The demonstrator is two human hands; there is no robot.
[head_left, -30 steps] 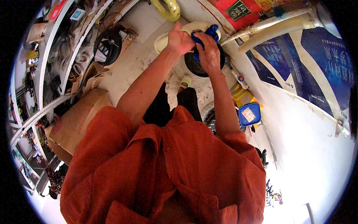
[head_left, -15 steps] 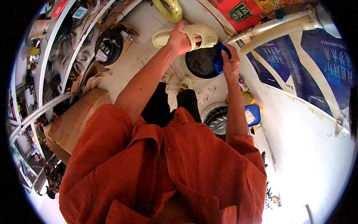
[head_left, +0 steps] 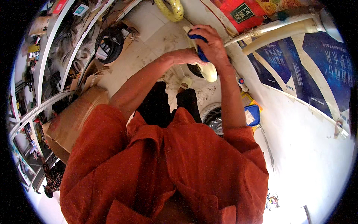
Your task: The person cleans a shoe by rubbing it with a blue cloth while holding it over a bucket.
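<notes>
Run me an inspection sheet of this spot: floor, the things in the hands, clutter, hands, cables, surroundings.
Surface: pale tiled floor, stained and dirty.
Job's things: cream slipper held over a dark basin; blue cloth pressed on the slipper.
Clutter: cardboard box at left; blue container and a small bottle at right.
Hands: left hand grips the slipper; right hand holds the blue cloth against it.
Cables: black coil by the shelves; yellow hose at top.
Surroundings: packed metal shelves at left; white wall with blue posters and a cream pipe at right.
</notes>
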